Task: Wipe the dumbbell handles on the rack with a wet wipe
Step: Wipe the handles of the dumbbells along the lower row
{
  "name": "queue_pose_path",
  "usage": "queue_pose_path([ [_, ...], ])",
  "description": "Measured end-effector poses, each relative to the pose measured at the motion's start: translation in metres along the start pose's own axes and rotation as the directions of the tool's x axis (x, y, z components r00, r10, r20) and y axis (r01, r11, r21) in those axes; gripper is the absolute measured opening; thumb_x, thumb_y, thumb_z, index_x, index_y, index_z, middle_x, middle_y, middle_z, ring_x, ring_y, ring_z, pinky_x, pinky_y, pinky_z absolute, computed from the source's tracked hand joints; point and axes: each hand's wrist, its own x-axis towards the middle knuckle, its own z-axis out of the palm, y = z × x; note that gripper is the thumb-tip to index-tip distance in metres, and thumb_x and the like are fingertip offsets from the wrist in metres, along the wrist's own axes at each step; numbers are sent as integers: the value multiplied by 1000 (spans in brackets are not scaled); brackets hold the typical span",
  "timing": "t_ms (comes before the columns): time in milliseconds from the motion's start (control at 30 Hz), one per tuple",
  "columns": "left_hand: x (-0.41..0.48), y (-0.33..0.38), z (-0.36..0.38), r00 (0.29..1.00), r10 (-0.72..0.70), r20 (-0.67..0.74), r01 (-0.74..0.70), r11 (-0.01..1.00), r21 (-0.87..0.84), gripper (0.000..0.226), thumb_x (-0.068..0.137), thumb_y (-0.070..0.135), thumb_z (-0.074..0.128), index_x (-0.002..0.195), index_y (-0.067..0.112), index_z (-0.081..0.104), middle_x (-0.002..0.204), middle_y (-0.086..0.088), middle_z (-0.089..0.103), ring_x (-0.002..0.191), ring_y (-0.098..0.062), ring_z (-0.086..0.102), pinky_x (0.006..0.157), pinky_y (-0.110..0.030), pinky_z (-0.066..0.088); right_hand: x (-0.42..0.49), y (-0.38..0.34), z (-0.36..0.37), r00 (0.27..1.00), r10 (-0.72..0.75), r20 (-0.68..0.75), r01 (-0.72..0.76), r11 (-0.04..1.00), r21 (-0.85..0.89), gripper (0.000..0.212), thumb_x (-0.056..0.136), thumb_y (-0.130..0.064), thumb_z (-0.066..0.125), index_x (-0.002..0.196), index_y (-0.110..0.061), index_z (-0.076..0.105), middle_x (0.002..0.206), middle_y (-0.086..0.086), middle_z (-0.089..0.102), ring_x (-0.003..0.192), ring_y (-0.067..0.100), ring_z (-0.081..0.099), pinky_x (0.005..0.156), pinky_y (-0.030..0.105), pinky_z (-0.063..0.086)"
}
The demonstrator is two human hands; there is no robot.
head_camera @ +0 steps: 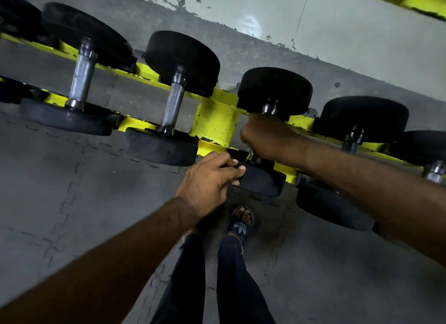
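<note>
My right hand (268,137) wraps the dumbbell (275,89) at its handle, long axis pointing toward the wall (337,34); my left hand (207,181) grips its near head.

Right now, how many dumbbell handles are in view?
5 handles: two bare at left, one inside the right hand, two partly seen beyond the right arm. More may hide at the left edge.
</note>
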Motion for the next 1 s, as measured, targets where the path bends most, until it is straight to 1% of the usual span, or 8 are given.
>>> queue_pose_path([
  [200, 0, 2, 0, 1000, -14, -9, 14, 1000, 4, 16, 87, 15, 70, 101, 17, 76, 94, -3, 63, 89, -27, 61, 70, -38, 55, -17, 19, 42, 804, 427, -414, -148, 818, 556, 28, 89, -10, 52, 107, -7, 73, 116, 11, 69, 109, 32, 60, 88, 38, 51],
  [400, 0, 3, -2, 1000, -4, 5, 4, 1000, 23, 17, 87, 11, 72, 103, 15, 76, 95, -4, 63, 91, -27, 61, 72, -39, 55, 1, 2, 53, 322, 942, 99, -14, -100, 995, 15, 86, -18, 73, 99, -10, 74, 93, 3, 73, 83, 10, 66, 78, 27, 54],
  [533, -2, 3, -1, 1000, -11, 10, 11, 999, 33, 20, 88, 9, 69, 106, 14, 75, 97, -3, 62, 92, -26, 60, 72, -41, 55, 22, 19, 59, 623, 621, 476, 25, -624, 781, 16, 99, -15, 49, 101, -8, 63, 82, 1, 59, 64, 7, 60, 64, 22, 51],
  [633, -2, 2, -1, 1000, -7, 9, 6, 1000, 20, 20, 86, 9, 70, 105, 13, 75, 97, -4, 62, 91, -28, 61, 71, -42, 54, 32, 20, 70, 759, 445, 474, 206, -856, 474, 26, 99, -22, 42, 102, -9, 64, 78, 6, 67, 67, 20, 63, 66, 29, 54],
  [767, -1, 3, -1, 1000, -4, -6, 4, 1000, 21, 16, 89, 12, 68, 102, 13, 76, 94, -3, 62, 89, -27, 60, 69, -40, 54, 24, 22, 74, 762, 423, 490, 220, -881, 419, 25, 91, -12, 50, 112, -7, 62, 92, 11, 68, 80, 24, 67, 68, 31, 56],
  [867, -2, 3, -2, 1000, -3, -1, 3, 1000, 18, 18, 88, 13, 69, 104, 14, 76, 94, -3, 62, 89, -27, 61, 69, -40, 54, 16, 11, 71, 612, 616, 497, 354, -775, 524, 13, 88, -6, 67, 101, -7, 69, 85, 7, 70, 73, 17, 67, 60, 25, 53],
  [933, -1, 2, -2, 1000, -7, 7, 7, 1000, 18, 18, 87, 11, 71, 105, 15, 76, 95, -3, 62, 90, -27, 61, 70, -39, 54, 12, 3, 65, 443, 830, 339, 505, -543, 671, 11, 81, 7, 72, 91, 3, 71, 72, 0, 73, 64, 7, 67, 58, 21, 51],
  [1000, -1, 2, -1, 1000, -13, 3, 13, 1000, 16, 20, 86, 9, 75, 105, 15, 76, 94, -2, 62, 90, -26, 61, 71, -38, 54, 9, -3, 63, 260, 966, -12, 290, -66, 955, 9, 80, -4, 75, 89, -2, 76, 76, -3, 75, 70, 4, 68, 65, 23, 51],
])
